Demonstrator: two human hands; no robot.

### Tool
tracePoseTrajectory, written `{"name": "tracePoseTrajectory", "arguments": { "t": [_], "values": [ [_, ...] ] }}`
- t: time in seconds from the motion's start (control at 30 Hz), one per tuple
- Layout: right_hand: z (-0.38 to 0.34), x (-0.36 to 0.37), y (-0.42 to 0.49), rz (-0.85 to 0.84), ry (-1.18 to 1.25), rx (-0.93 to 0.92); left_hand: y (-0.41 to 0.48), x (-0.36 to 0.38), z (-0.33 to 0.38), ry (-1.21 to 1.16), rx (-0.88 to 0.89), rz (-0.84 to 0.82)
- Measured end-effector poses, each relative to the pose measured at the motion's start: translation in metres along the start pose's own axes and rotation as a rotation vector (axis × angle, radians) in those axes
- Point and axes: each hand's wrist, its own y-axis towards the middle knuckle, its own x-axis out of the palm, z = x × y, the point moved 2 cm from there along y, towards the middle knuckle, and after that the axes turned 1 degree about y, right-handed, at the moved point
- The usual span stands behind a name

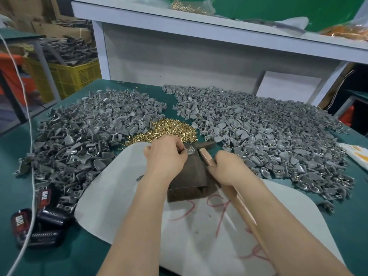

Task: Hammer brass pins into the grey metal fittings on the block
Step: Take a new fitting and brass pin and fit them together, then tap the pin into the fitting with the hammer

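There are two hands, the left hand (165,154) and the right hand (229,168), with one hammer (243,208), one block (189,176) and one fitting (190,150) on it. Loose fittings lie in two masses too many to count, a left heap (79,132) and a right heap (258,126), and pins in two, a near pile (169,130) and a shelf pile (191,6). One sheet (123,186), one crate (73,76), one cable (29,136), and at least three packs (45,196).

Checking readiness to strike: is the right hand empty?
No, the right hand grips the hammer by its wooden handle, while the left hand pinches a grey fitting on the block.
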Motion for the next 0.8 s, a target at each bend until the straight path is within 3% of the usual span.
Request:
{"name": "tracePoseTrajectory", "arguments": {
  "t": [0.17, 0.27, 0.4, 0.57, 0.7, 0.8],
  "values": [
    [0.01, -0.024, -0.006, 0.134, 0.486, 0.019, -0.001, -0.001, 0.0, -0.023, -0.011, 0.015],
    [0.012, -0.04, -0.02, 0.279, 0.38, -0.117, -0.001, -0.002, 0.001, -0.012, -0.02, 0.019],
    [0.002, -0.051, -0.056, 0.61, 0.289, -0.352, -0.003, -0.004, 0.003, -0.037, -0.03, 0.031],
    [0.003, -0.042, -0.064, 0.411, 0.183, -0.339, -0.005, -0.007, 0.004, -0.036, -0.032, 0.025],
    [0.0, -0.058, -0.068, 0.641, 0.358, -0.433, -0.004, -0.007, 0.005, -0.034, -0.017, 0.022],
    [-0.004, -0.036, -0.066, 0.396, 0.161, -0.377, -0.005, -0.008, 0.006, -0.044, -0.036, 0.02]
  ]
}}
